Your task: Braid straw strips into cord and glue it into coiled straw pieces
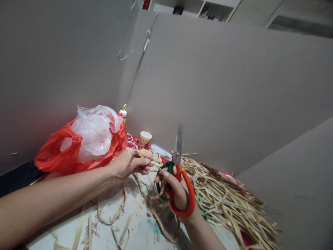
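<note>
My right hand (177, 191) is closed with a pair of scissors (177, 149) in it, one handle loop green and the other orange. The blades point up and look closed together. Its thumb and fingers also pinch part of a braided straw cord (156, 217). My left hand (134, 162) is closed in a pinch on a thin end of straw, just left of the scissors. From between the hands the cord hangs down in loops onto the white table (140, 232). Exactly where the cord passes behind my right fingers is hidden.
A large heap of dry straw strips (229, 198) lies to the right. On the left sits a red plastic bag (59, 149) with a white plastic bag (93, 133) in it. A paper cup (145, 138) and a yellow-topped bottle (123, 113) stand behind, near grey partitions (221, 86).
</note>
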`<state>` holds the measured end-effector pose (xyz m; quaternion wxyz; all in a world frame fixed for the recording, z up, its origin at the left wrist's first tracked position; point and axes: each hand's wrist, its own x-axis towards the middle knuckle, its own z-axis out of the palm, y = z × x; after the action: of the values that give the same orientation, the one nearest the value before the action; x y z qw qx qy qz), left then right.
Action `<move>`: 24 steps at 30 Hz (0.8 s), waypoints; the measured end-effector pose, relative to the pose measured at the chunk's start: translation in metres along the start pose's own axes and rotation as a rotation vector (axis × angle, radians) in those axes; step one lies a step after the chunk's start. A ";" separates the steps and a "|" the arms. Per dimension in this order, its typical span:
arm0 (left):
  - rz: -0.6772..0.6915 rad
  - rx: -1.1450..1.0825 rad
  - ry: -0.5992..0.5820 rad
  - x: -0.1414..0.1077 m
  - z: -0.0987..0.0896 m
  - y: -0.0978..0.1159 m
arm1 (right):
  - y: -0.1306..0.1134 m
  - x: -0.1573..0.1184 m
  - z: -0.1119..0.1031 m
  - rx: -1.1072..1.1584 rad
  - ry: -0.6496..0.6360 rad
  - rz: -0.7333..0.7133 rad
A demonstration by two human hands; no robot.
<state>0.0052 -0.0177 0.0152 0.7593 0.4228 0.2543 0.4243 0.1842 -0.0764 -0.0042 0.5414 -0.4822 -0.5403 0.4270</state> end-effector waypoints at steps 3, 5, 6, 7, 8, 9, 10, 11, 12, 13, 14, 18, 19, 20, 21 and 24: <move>0.105 -0.077 0.183 0.004 -0.002 0.003 | -0.004 0.000 -0.001 -0.077 0.198 -0.054; 0.147 -0.144 0.313 0.007 -0.002 0.008 | -0.009 -0.002 0.001 0.020 0.253 -0.058; 0.155 -0.171 0.363 0.009 -0.003 0.011 | -0.012 -0.005 0.004 0.102 0.243 -0.048; 0.161 -0.192 0.402 0.009 -0.003 0.013 | -0.014 -0.010 0.009 0.188 0.205 -0.028; 0.168 -0.207 0.429 0.010 -0.003 0.015 | -0.014 -0.016 0.014 0.268 0.141 0.007; 0.175 -0.215 0.445 0.010 -0.003 0.017 | -0.013 -0.025 0.021 0.336 0.063 0.049; 0.182 -0.220 0.453 0.010 -0.003 0.019 | -0.010 -0.034 0.029 0.381 -0.036 0.111; 0.189 -0.226 0.460 0.010 -0.003 0.020 | -0.005 -0.043 0.036 0.415 -0.136 0.187; 0.196 -0.232 0.468 0.010 -0.003 0.021 | 0.002 -0.052 0.044 0.430 -0.204 0.272; 0.203 -0.237 0.474 0.010 -0.003 0.023 | 0.011 -0.059 0.050 0.425 -0.265 0.358; 0.209 -0.241 0.478 0.010 -0.003 0.024 | 0.019 -0.064 0.055 0.422 -0.308 0.422; 0.230 -0.246 0.488 0.009 -0.004 0.031 | 0.043 -0.054 0.059 0.432 -0.411 0.450; 0.233 -0.245 0.487 0.009 -0.005 0.033 | 0.044 -0.047 0.057 0.443 -0.393 0.427; 0.235 -0.242 0.484 0.009 -0.005 0.034 | 0.043 -0.039 0.054 0.454 -0.360 0.399; 0.235 -0.238 0.478 0.008 -0.005 0.035 | 0.041 -0.032 0.050 0.465 -0.315 0.368; 0.201 -0.217 0.430 0.007 -0.004 0.034 | 0.031 -0.016 0.040 0.490 -0.197 0.315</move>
<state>-0.0086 -0.0007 0.0422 0.6827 0.2621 0.3195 0.6026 0.1453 -0.0843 -0.0391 0.5137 -0.3714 -0.3897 0.6680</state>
